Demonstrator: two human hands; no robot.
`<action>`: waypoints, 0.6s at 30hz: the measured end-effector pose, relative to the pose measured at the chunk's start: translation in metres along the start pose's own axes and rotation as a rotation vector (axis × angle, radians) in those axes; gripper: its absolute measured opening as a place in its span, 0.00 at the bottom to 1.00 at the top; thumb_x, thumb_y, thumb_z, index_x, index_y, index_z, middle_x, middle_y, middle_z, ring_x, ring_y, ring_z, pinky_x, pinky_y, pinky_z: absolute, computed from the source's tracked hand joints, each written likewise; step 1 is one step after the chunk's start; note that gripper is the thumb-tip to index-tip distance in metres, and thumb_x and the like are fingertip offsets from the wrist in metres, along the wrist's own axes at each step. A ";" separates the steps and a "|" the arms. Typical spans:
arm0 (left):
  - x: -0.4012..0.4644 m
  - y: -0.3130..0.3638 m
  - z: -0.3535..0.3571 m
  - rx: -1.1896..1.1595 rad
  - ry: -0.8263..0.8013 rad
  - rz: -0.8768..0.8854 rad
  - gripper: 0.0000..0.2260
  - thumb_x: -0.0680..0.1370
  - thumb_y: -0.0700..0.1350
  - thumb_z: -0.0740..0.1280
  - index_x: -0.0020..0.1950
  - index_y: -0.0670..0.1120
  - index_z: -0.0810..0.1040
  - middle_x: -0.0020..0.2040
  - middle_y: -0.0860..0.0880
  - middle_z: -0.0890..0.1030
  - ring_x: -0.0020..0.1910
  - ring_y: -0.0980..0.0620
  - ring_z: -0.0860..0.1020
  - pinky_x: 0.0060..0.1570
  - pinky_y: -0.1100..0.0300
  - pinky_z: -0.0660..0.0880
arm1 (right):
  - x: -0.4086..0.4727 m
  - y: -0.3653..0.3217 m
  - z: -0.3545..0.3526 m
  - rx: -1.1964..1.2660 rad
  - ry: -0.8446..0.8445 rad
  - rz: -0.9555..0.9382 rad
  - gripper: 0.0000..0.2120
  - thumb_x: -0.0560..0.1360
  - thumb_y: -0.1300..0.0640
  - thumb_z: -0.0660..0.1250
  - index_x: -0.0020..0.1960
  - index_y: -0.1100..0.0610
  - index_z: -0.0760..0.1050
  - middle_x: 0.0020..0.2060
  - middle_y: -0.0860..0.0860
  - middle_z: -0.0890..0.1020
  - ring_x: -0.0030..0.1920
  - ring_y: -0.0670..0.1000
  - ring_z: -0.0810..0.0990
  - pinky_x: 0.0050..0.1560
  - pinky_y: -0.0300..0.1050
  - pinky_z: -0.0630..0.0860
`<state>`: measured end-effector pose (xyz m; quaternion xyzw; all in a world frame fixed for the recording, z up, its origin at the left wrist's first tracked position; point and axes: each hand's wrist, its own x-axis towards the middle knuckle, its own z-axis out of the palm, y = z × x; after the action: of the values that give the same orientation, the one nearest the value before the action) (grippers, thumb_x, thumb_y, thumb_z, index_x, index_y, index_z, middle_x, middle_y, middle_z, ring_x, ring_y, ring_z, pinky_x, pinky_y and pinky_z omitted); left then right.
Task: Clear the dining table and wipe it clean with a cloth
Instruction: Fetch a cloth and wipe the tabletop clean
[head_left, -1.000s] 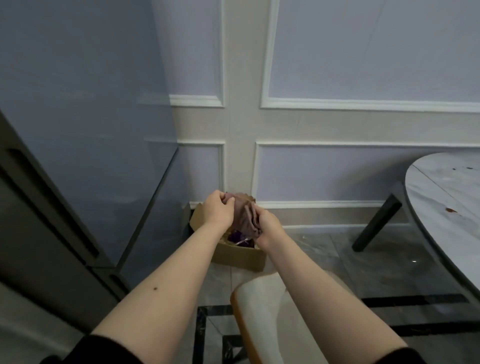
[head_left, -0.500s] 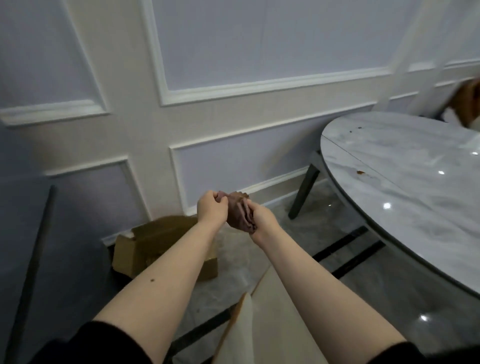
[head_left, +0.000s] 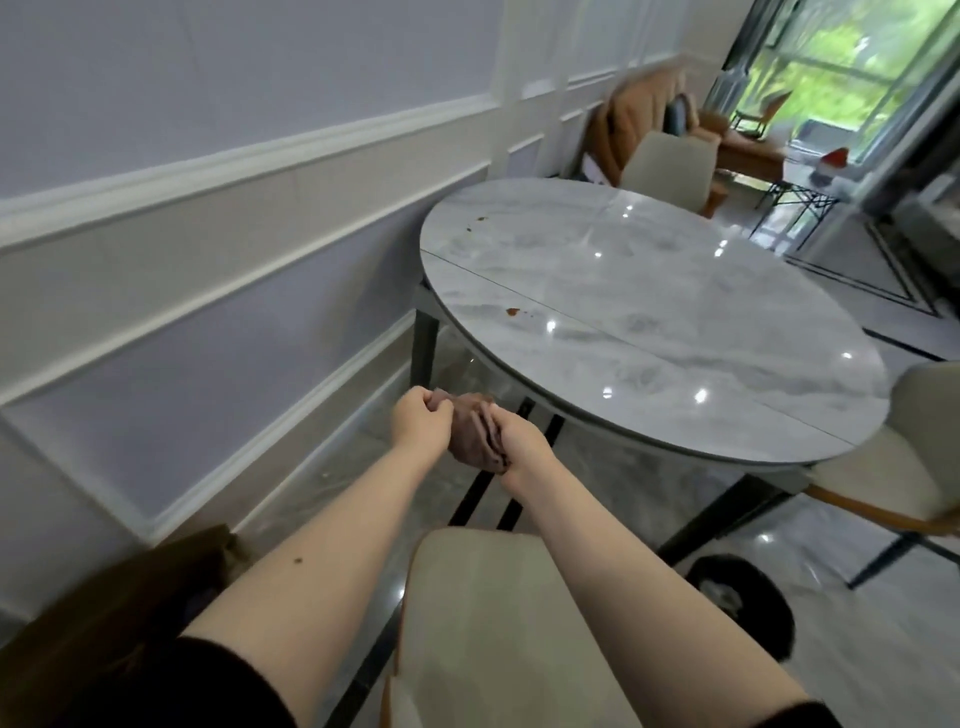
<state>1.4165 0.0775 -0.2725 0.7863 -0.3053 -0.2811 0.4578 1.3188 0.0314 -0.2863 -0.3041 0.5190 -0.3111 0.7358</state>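
Observation:
A bunched brown-mauve cloth (head_left: 475, 436) is held in front of me between both hands, in the air just short of the table's near edge. My left hand (head_left: 420, 422) grips its left side and my right hand (head_left: 519, 441) grips its right side. The round grey marble dining table (head_left: 675, 332) stretches ahead and to the right. Its top carries a brown stain (head_left: 512, 312) near the left edge and smaller specks (head_left: 482, 221) farther back.
A cream chair back (head_left: 498, 623) stands right below my arms. More cream chairs sit at the far side (head_left: 667, 166) and right side (head_left: 914, 467) of the table. A black bin (head_left: 737, 597) is on the floor at right. The panelled wall (head_left: 208, 260) runs along the left.
The view has swung right from the cardboard box by the wall to the dining table. Both hands keep hold of the cloth and have come near the table's edge.

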 end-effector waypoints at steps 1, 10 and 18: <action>0.004 0.002 0.007 -0.002 -0.010 0.014 0.02 0.77 0.40 0.63 0.44 0.43 0.73 0.50 0.40 0.80 0.51 0.43 0.77 0.44 0.61 0.66 | 0.007 -0.003 -0.007 0.017 0.006 0.003 0.16 0.80 0.56 0.59 0.61 0.65 0.75 0.56 0.63 0.80 0.57 0.60 0.79 0.59 0.53 0.76; 0.071 0.009 0.044 0.021 -0.129 0.081 0.04 0.77 0.41 0.62 0.45 0.41 0.74 0.44 0.44 0.77 0.44 0.47 0.74 0.43 0.61 0.67 | 0.060 -0.025 -0.011 0.016 0.128 -0.031 0.15 0.79 0.54 0.60 0.59 0.62 0.77 0.52 0.60 0.83 0.53 0.57 0.82 0.61 0.54 0.75; 0.156 0.003 0.055 0.064 -0.284 0.134 0.04 0.77 0.42 0.63 0.44 0.42 0.73 0.48 0.41 0.79 0.50 0.43 0.77 0.47 0.58 0.69 | 0.118 -0.031 0.025 0.104 0.311 -0.062 0.16 0.79 0.54 0.60 0.60 0.64 0.76 0.53 0.60 0.82 0.51 0.56 0.81 0.60 0.53 0.76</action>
<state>1.4785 -0.0683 -0.3183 0.7306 -0.4275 -0.3485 0.4025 1.3697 -0.0762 -0.3236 -0.2296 0.6001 -0.4034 0.6515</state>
